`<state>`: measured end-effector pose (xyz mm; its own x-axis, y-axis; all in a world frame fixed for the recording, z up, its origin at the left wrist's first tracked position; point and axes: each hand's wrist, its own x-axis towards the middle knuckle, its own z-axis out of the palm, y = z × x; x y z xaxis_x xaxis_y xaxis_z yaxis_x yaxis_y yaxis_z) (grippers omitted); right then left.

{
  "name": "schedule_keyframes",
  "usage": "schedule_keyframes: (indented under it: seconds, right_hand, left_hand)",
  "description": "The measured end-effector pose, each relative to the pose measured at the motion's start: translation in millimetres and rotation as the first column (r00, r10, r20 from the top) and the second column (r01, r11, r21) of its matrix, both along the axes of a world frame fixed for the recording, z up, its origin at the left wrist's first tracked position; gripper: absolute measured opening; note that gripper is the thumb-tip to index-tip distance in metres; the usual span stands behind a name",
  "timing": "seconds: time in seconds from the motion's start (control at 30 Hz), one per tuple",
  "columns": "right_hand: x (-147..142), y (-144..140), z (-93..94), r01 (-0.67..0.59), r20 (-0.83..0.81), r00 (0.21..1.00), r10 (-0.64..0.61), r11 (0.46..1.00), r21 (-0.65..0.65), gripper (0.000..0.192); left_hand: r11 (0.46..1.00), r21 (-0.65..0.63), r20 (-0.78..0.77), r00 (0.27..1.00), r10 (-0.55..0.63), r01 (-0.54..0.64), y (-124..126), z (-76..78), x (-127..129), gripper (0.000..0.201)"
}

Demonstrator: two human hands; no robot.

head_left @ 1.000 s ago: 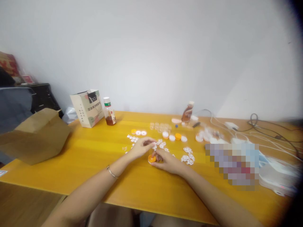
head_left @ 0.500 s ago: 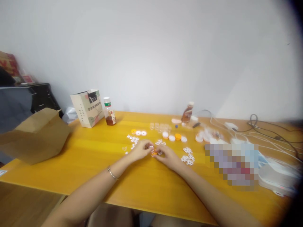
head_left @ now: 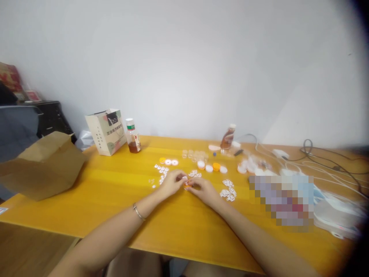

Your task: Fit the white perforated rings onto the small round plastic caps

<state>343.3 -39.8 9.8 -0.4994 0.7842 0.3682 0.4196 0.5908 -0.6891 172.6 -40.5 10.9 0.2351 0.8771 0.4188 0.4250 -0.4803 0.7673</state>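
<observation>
- Yellow wooden table (head_left: pixel 109 192) against a plain white wall; both bare forearms reach in to meet near its middle.
- Left hand (head_left: pixel 170 184) and right hand (head_left: pixel 205 190) are pinched together around a small orange cap (head_left: pixel 187 185). Both sets of fingertips close narrowly on it, just above the tabletop.
- Only a sliver of orange shows between the fingers, so its facing is uncertain. It looks like a flat round piece with no real long axis, and I can't tell which face is up.
- Just beyond the hands lie loose white stickers (head_left: pixel 162 170), with another cluster (head_left: pixel 228 191) to the right.
- Behind these, a row of orange and white caps (head_left: pixel 212 167) and clear small jars (head_left: pixel 196 154) stands untouched; by that count, most pieces look unhandled, one in hand.
- Farther off: a paper bag (head_left: pixel 106 130), a bottle (head_left: pixel 133 136), and cables (head_left: pixel 317 161).
</observation>
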Motion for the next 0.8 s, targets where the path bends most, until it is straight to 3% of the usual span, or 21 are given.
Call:
schedule_keyframes:
  seconds: [0.27, 0.57, 0.8]
  right_hand:
    - [-1.1, -2.6, 1.8, 0.074, 0.026, 0.997, -0.072, 0.996, -0.058, 0.017]
    - [-1.9, -0.9, 0.1, 0.028, -0.077, 0.996, -0.037, 0.994, -0.11, 0.027]
    - [-2.2, -2.0, 0.5, 0.03, -0.091, 0.995, -0.041, 0.993, -0.114, 0.027]
  left_hand:
    - [0.997, -0.068, 0.055, 0.998, -0.022, 0.026, 2.9, -4.9, 0.0, 0.015]
    - [0.984, 0.136, -0.146, 0.985, -0.096, 0.116, -7.9, 8.0, 1.0, 0.013]
    - [0.975, 0.165, -0.205, 0.972, -0.112, 0.147, -7.5, 9.6, 2.1, 0.011]
